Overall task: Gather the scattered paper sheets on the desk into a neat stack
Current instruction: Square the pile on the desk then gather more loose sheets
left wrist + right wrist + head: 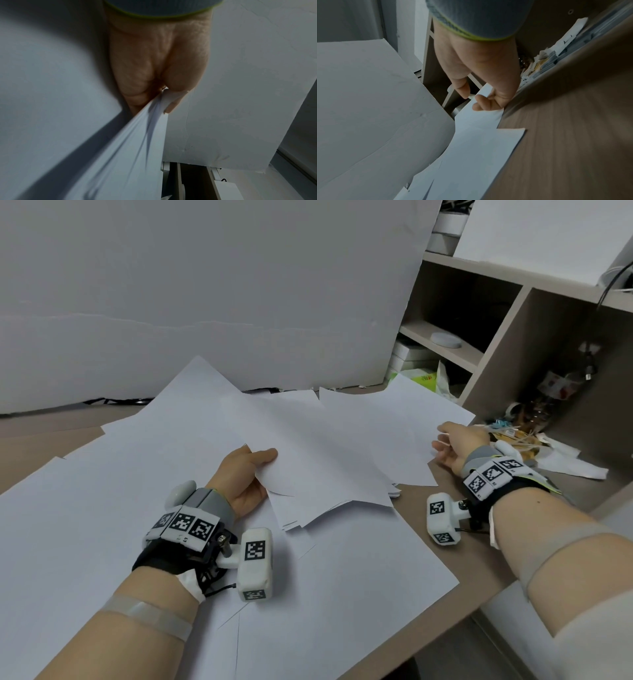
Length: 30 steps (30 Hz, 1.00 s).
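The left hand (248, 474) pinches a bundle of sheets (329, 460); at its three o'clock, the right hand (457, 445) grips one sheet's (394, 419) edge.

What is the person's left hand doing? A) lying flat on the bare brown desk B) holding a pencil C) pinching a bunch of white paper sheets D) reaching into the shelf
C: the left hand pinches the edge of a fanned bunch of white paper sheets, thumb on top; the left wrist view shows the same pinch.
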Available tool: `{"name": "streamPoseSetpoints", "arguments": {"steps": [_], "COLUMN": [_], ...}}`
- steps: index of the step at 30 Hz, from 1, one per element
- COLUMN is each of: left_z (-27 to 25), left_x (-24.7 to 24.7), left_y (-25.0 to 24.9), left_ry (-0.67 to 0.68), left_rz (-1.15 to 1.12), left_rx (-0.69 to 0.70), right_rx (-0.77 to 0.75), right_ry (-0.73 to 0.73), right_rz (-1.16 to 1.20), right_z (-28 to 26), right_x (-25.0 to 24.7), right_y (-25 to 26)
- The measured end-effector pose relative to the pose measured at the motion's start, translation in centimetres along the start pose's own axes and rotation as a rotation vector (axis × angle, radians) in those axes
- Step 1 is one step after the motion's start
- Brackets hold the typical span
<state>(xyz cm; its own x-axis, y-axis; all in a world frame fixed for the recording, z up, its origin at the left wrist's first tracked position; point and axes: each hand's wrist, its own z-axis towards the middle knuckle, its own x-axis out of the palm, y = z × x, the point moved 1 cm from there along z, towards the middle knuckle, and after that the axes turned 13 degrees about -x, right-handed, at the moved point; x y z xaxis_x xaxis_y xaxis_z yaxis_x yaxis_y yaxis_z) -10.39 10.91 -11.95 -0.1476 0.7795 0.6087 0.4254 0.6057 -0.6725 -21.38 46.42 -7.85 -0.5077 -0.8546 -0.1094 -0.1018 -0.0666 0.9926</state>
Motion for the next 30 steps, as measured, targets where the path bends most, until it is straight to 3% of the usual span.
{"name": "streamPoseSetpoints", "arguments": {"steps": [2,6,10,12,16,22,30], "left_z": [0.1,0.0,0.0,0.0,0.0,0.1,-0.5], "left_x": [-0.1,-0.2,0.0,-0.1,-0.1,0.0,0.9], "left_y": [0.0,0.1,0.0,0.0,0.1,0.2,-0.3], "left_ry": [-0.001,-0.028,-0.028,-0.023,-0.013,-0.044,-0.198], "left_rz": [-0.009,-0.014,-0.011,-0.021,-0.006,0.052,0.171], "left_rx": [-0.004,-0.016,-0.017,-0.006,-0.01,-0.007,-0.034], "right_rx": [0.006,0.0,0.02,0.02,-0.176,-0.481,-0.616], "right_ry": [0.013,-0.093,-0.059,-0.044,0.011,0.071,0.277], "right_rz": [-0.029,-0.205,-0.087,-0.152,-0.396,-0.396,-0.069], "right_z": [0.3,1.6,2.7,2.9,2.0,-1.5,-7.8], "right_x": [0.4,0.2,0.3,0.9,1.3,1.8,3.3], "right_y": [-0.2,-0.3,-0.4,-0.7,-0.2,2.4,7.1]}}
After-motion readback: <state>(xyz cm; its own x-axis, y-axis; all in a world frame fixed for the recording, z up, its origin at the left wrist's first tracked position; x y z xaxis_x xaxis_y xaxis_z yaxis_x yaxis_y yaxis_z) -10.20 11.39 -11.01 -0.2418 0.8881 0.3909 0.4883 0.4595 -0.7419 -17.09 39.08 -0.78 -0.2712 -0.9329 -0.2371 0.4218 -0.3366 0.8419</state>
